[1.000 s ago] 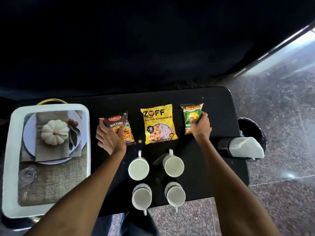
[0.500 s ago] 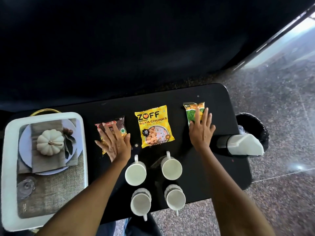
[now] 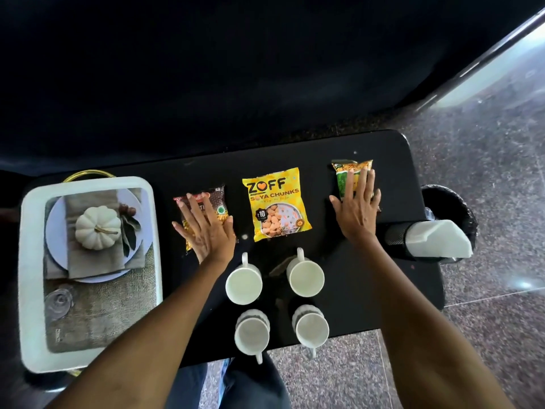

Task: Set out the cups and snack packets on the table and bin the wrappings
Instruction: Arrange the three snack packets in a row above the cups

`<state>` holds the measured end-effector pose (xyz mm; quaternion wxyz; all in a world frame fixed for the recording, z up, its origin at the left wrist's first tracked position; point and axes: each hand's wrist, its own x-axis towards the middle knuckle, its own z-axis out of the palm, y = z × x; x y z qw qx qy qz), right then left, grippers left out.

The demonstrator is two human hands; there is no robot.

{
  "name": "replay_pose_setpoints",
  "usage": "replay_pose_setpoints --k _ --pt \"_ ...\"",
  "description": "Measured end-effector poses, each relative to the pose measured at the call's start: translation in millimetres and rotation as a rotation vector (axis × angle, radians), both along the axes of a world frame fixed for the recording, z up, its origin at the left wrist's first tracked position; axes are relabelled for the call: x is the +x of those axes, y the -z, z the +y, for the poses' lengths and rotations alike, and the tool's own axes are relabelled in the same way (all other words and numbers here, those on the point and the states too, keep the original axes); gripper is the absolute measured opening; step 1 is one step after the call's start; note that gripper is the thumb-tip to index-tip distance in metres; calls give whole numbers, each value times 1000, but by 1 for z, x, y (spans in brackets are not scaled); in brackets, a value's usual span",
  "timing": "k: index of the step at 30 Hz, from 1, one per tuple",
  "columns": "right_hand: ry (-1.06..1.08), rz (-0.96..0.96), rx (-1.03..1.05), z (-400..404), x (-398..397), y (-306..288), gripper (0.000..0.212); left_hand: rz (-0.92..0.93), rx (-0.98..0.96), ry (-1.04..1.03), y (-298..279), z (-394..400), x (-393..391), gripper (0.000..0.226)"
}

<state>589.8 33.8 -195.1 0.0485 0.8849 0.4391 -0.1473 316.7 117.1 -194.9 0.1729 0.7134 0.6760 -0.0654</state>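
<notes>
Three snack packets lie in a row on the black table (image 3: 383, 276). My left hand (image 3: 206, 231) rests flat, fingers spread, on the brown mixture packet (image 3: 216, 196). The yellow soya chunks packet (image 3: 275, 208) lies free in the middle. My right hand (image 3: 358, 208) lies flat with fingers apart on the green packet (image 3: 343, 169). Below them stand several white cups in two pairs: one at upper left (image 3: 244, 285), one at upper right (image 3: 306, 277), one at lower left (image 3: 251, 336) and one at lower right (image 3: 312, 329).
A white tray (image 3: 26, 276) at the left holds a plate, napkin, small white pumpkin (image 3: 97, 228) and a glass. A black mesh bin (image 3: 448, 202) stands off the table's right edge, with a black mesh holder of white paper (image 3: 436, 239) in front of it.
Both hands have opened and flattened onto the outer packets. The green packet and mixture packet sit slightly straighter in the row; the camera has moved a little.
</notes>
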Motion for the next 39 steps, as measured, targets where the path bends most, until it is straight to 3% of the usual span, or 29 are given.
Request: replay_pose_setpoints --k 13,19,24,32,36,39 --pt "17 -22 8 2 -11 -3 69 41 -40 88 -3 6 -9 76" --pt "-46 -88 220 -8 -32 -14 55 -26 49 252 -9 -11 -46 69" --pt "31 1 379 -36 -67 -19 44 -156 43 214 -8 -45 -71 69" --pt "289 89 385 -115 -125 -41 37 -212 -20 227 -39 -102 -129 64" --pt "234 87 270 -142 -166 -78 38 -57 -77 359 -72 -126 -161 61" --pt "126 100 243 -134 -196 -107 39 -93 -70 389 -103 -132 -160 58"
